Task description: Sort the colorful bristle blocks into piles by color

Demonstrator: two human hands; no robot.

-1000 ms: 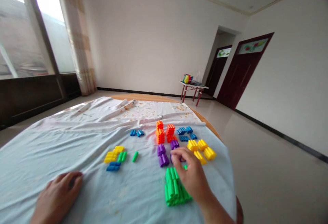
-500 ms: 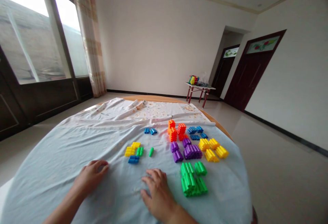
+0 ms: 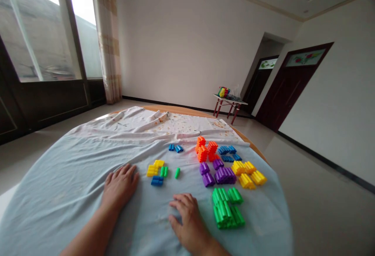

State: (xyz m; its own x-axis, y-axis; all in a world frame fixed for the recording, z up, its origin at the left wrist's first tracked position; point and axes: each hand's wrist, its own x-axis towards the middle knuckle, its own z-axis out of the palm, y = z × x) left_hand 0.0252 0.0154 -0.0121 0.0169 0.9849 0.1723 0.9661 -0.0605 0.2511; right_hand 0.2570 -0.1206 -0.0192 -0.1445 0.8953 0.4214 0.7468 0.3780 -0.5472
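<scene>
My left hand (image 3: 121, 185) lies palm down on the light blue cloth, its fingers loosely spread and holding nothing. Just right of it sits a small group of plastic tube blocks: yellow blocks (image 3: 154, 168), a green pair (image 3: 164, 172) and a blue pair (image 3: 157, 181). A single green block (image 3: 177, 173) stands apart from these. My right hand (image 3: 189, 219) rests on the cloth with fingers slightly bent and apart, with nothing in it. Nearest to it on the right is a stack of green blocks (image 3: 225, 209); purple blocks (image 3: 224, 175) lie behind that stack.
Orange blocks (image 3: 202, 151), blue blocks (image 3: 228, 152) and yellow blocks (image 3: 246, 173) are bunched at the right. Two blue pieces (image 3: 175, 148) lie farther back. A white patterned cloth (image 3: 181, 125) covers the round table's far side. A small side table (image 3: 230, 99) stands by the wall.
My left hand has moved forward and right, turning flat onto the cloth beside the small group. My right hand keeps nearly the same place. The view has tilted slightly; the blocks lie as before.
</scene>
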